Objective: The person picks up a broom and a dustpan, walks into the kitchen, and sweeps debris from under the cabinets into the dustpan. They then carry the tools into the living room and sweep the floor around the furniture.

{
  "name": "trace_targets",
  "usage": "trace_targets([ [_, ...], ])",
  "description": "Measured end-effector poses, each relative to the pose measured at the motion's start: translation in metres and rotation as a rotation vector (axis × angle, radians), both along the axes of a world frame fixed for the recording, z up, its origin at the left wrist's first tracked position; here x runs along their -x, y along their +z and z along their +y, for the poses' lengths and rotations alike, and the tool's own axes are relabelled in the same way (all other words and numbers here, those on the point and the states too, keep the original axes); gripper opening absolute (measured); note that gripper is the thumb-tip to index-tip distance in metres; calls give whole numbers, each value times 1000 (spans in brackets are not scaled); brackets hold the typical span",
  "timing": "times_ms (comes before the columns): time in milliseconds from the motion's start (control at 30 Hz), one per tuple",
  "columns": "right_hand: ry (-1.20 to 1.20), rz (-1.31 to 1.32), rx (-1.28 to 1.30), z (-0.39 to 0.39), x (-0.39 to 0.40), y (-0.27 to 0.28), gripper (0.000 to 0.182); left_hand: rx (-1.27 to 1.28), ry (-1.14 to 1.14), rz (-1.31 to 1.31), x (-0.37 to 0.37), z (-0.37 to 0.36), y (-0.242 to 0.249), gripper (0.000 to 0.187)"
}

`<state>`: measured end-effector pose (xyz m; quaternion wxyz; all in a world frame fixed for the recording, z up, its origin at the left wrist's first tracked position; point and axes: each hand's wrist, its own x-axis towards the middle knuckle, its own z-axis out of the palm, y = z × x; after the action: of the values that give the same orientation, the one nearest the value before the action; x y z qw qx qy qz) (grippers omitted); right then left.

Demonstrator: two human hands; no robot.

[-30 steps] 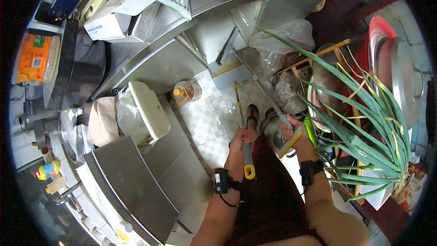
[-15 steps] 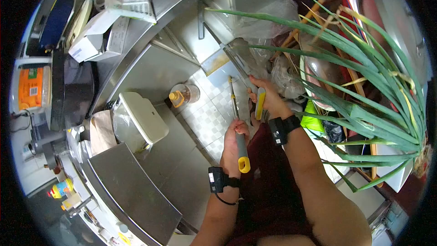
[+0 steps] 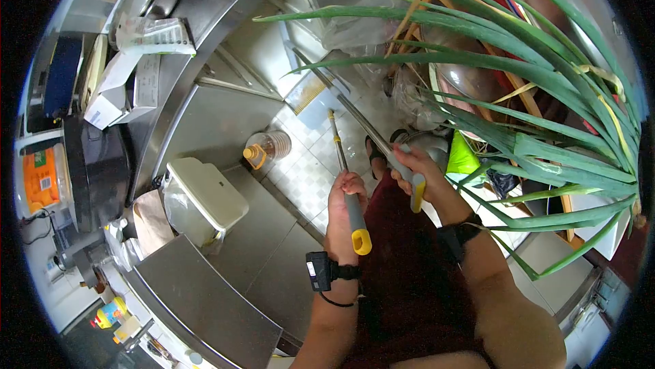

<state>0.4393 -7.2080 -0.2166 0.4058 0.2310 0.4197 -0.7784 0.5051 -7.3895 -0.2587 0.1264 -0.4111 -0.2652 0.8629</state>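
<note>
Grey handles sit in curled fingers, left hand round a dustpan, right hand round a broom, and swinging the dustpan sideways might tip the bottle.

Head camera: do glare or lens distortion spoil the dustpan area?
Head view: fisheye bends the steel counter into an arc, corners black; head view: floor tiles look bright, but their checks and the dustpan are readable.

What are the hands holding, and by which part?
Left hand: the dustpan, by the pole end of its grey grip. Right hand: the broom, by its grey grip, near the yellow end.
</note>
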Motion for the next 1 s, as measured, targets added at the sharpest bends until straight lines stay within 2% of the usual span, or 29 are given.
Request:
trace_targets([
  [133, -34, 0, 161, -30, 28, -33, 33, 5, 13, 23, 1, -2, -5, 20],
  [233, -51, 18, 285, -64, 58, -50, 27, -28, 2, 4, -1, -7, -5, 23],
  [333, -107, -314, 397, -103, 92, -69, 21, 11, -22, 17, -2, -7, -4, 25],
  [433, -72, -392, 729, -145, 120, -102, 22, 367, -166, 148, -10, -4, -17, 26],
  [500, -166, -392, 751, -179, 135, -117, 29, 335, -86, 107, -10, -1, -17, 25],
  [533, -214, -392, 763, -197, 143, -124, 32, 321, -48, 86, -10, 1, -17, 25],
  [567, -195, -391, 869, -214, 152, -134, 32, 567, -164, -33, -7, 4, -3, 26],
  [633, -160, -390, 1084, -248, 172, -157, 32, 601, -210, -168, 0, 6, 4, 27],
  [800, -106, -324, 1136, -321, 214, -177, 29, 578, -338, -262, 7, -8, 32, 27],
  [833, -183, -473, 1105, -330, 215, -169, 32, 573, -365, -296, 12, -11, 42, 27],
  [867, -228, -393, 1002, -340, 208, -161, 34, 575, -396, -371, 16, -12, 53, 27],
  [933, -211, -441, 839, -350, 190, -174, 33, 584, -458, -458, 23, -13, 59, 27],
  [1000, -107, -398, 746, -348, 173, -193, 22, 570, -448, -439, 26, -13, 56, 26],
])
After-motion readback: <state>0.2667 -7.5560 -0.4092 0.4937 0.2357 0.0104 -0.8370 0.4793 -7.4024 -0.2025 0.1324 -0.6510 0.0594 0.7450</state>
